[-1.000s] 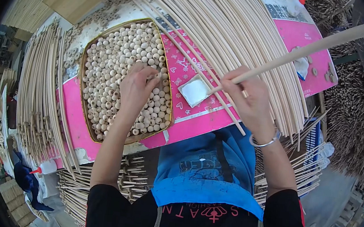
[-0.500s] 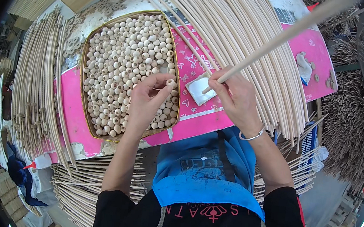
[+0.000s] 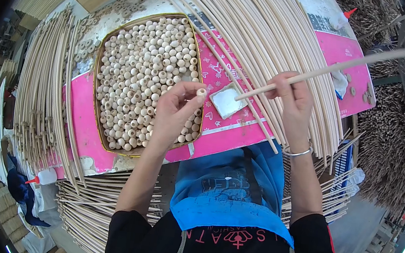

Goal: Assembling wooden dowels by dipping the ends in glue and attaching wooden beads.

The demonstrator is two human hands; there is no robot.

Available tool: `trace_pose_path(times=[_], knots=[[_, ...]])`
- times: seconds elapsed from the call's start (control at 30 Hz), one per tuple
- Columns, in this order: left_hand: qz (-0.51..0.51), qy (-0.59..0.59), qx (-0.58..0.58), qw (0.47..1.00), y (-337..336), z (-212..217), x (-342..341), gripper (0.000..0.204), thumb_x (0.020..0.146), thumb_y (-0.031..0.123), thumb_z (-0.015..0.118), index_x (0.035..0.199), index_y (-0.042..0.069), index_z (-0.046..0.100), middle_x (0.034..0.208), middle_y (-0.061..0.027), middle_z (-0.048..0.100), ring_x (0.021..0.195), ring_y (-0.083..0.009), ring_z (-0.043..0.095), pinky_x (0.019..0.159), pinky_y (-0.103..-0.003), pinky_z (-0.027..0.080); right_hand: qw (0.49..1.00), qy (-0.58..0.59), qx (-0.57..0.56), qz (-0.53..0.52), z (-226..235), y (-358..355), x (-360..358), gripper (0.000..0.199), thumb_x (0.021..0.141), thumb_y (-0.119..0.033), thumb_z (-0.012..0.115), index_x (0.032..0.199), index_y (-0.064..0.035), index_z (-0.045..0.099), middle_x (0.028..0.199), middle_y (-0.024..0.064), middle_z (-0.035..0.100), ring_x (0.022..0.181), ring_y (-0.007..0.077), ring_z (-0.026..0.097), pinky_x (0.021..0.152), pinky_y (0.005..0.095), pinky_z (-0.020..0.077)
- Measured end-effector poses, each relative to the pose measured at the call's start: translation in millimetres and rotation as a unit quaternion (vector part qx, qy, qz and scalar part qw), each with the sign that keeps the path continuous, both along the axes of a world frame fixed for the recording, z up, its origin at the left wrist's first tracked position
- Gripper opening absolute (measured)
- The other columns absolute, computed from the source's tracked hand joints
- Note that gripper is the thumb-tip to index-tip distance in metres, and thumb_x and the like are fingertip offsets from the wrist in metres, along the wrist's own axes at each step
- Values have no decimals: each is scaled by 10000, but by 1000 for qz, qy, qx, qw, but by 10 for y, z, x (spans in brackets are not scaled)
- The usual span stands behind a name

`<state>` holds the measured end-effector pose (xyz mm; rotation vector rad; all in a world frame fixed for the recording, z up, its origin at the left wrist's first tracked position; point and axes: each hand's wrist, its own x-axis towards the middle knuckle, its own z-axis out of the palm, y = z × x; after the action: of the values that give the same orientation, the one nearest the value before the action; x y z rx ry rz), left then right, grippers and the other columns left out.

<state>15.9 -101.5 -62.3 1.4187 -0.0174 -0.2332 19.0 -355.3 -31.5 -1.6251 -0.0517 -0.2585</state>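
2 hands hold a wooden bead and rod.

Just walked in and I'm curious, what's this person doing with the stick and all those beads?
A person works at a pink table. The left hand pinches one wooden bead above a shallow tray full of beads. The right hand has a grip on a long wooden rod, its tip over a small dish of white glue. Many more rods lie piled on the table.
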Motion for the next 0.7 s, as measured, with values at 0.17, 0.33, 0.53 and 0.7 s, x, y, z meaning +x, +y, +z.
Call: trace_pose_path(times=[0.17, 0.33, 0.53, 0.7], knots=[[-29, -21, 25, 999, -179, 3, -48, 219, 937, 96, 664, 1136, 5, 665, 953, -16, 680, 847, -69, 623, 758, -230, 506, 996, -50, 67, -8, 179, 6, -34, 201, 1041, -188, 519, 996, -10, 599, 860, 74, 656, 744, 109, 629, 688, 256, 538], [-48, 8, 8, 999, -261, 107, -56, 250, 932, 77, 657, 1165, -11, 648, 984, -44, 691, 887, -92, 634, 808, -243, 511, 994, -61, 92, -3, 191, 96, -73, 204, 1042, -198, 519, 1010, -9, 589, 872, 83, 654, 755, 119, 626, 717, 268, 528], [-45, 10, -3, 999, -285, 121, -79, 217, 936, 119, 673, 1119, 4, 678, 898, -13, 685, 798, -64, 615, 736, -221, 502, 993, -81, 80, 17, 112, 83, -109, 205, 1042, -197, 516, 1020, -5, 586, 919, 97, 657, 784, 120, 626, 727, 267, 524], [-48, 12, -9, 999, -288, 110, -116, 216, 937, 118, 671, 1118, 0, 677, 899, -11, 683, 808, -64, 614, 741, -224, 505, 993, -86, 77, 29, 89, 84, -172, 193, 1034, -189, 532, 1026, -4, 584, 930, 102, 654, 800, 125, 625, 737, 268, 525]])
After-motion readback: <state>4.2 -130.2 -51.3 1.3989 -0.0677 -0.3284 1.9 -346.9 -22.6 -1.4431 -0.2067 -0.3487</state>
